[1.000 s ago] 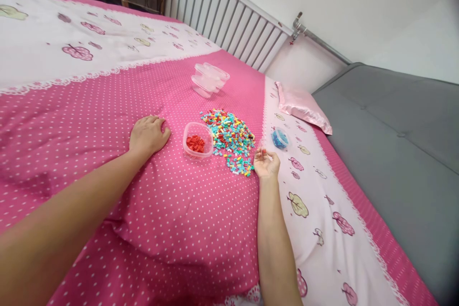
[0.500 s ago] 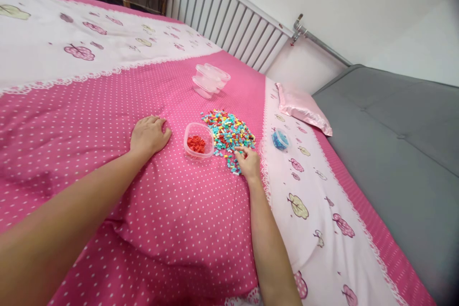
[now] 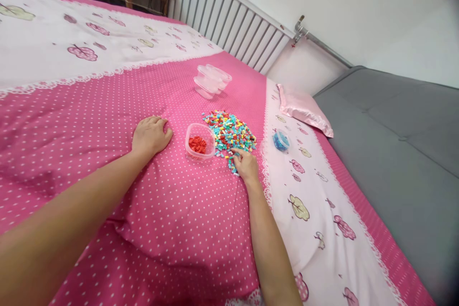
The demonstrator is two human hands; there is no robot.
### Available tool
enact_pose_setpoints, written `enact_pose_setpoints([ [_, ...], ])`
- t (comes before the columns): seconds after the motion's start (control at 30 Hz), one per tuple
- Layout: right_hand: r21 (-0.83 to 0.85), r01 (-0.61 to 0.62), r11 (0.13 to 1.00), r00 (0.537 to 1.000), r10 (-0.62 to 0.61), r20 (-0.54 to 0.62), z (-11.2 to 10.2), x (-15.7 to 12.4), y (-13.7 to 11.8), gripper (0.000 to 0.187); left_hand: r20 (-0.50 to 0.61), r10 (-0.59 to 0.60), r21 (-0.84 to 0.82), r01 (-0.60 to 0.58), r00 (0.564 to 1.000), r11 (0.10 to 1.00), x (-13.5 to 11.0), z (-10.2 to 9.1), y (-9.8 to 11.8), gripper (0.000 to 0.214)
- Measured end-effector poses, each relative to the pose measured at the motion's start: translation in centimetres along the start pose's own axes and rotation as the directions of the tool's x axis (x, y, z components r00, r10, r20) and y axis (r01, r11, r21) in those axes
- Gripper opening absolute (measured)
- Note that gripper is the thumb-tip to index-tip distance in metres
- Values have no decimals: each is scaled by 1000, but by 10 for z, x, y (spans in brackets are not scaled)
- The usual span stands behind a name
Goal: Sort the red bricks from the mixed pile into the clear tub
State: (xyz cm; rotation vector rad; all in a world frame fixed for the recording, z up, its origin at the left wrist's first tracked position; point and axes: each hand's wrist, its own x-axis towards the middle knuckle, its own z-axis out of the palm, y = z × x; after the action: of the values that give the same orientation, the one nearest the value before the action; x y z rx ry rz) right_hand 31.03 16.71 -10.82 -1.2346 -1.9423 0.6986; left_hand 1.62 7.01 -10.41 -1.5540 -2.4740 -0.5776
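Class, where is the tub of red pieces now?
In the head view, the tub sits just left of centre, between the left hand and the colourful pile.

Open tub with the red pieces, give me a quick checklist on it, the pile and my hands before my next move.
1. Open tub standing on the bedspread, mouth up: ok.
2. Only red pieces visible inside it: ok.
3. Left hand resting on the bedspread, apart from the tub: ok.
4. Right hand at the near edge of the mixed pile: ok.
5. Piece gripped in the right hand's fingers: cannot tell, too small to see.
6. Pile gathered into one neat heap: not ok, pieces straggle at its near edge.
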Motion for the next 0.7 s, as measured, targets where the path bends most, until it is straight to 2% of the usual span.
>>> enact_pose_setpoints([
  [0.13, -41, -31, 999, 999, 30, -18, 1, 1, 4, 26, -10, 3, -13, -4, 1000, 1000, 0, 0, 0, 53],
  [0.4, -141, -32, 989, 999, 29, -25, 2, 2, 4, 15, 7, -9, 13, 9, 1000, 1000, 0, -1, 0, 50],
  [0.5, -119, -42, 992, 998, 37, -44, 3, 2, 4, 10, 10, -4, 14, 4, 1000, 1000, 0, -1, 0, 51],
  [0.57, -29, -61, 998, 997, 59, -59, 3, 3, 4, 11, 3, -1, 0, 1, 1000, 1000, 0, -1, 0, 51],
  [0.63, 158, -105, 982, 990, 118, -73, 2, 4, 3, 19, -6, -1, -16, 1, 1000, 1000, 0, 0, 0, 52],
  [0.7, 428, -178, 886, 972, 225, -62, -2, 6, 0, 25, -14, -2, -22, 2, 1000, 1000, -1, 0, 0, 52],
])
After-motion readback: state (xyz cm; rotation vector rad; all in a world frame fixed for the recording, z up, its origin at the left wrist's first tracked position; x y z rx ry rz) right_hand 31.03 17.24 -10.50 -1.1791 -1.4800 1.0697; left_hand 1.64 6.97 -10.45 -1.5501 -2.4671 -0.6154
